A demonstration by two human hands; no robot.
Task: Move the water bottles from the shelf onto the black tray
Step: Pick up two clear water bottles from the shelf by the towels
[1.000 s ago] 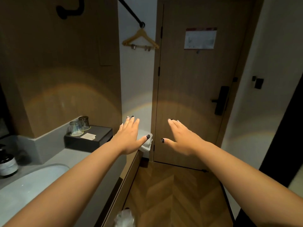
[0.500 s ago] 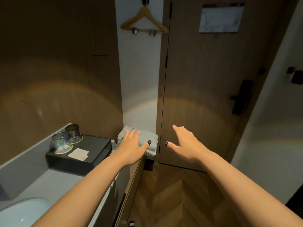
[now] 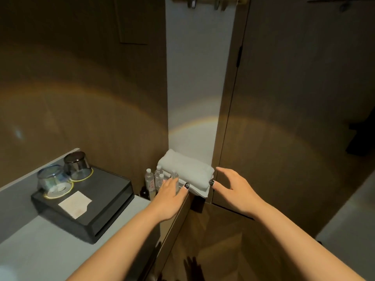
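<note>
**Just short of the bottles, both hands open**

Both arms stretch toward the far end of the counter (image 3: 60, 246). The left hand (image 3: 169, 194), fingers straight, holds nothing and reaches over the water bottles (image 3: 155, 180), which stand upright past the counter's far right edge, beside a folded white towel (image 3: 188, 172). The right hand (image 3: 235, 189) hovers spread and unladen. The black tray (image 3: 97, 209) sits at the counter's far edge, carrying two upturned glasses (image 3: 65, 175).

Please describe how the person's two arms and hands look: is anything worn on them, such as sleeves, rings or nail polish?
Both forearms are bare, with no sleeves, watch or bracelet in view. The left hand and the right hand show dark, black-looking polish with a small pale mark on the thumbnails. No ring can be made out.
</note>
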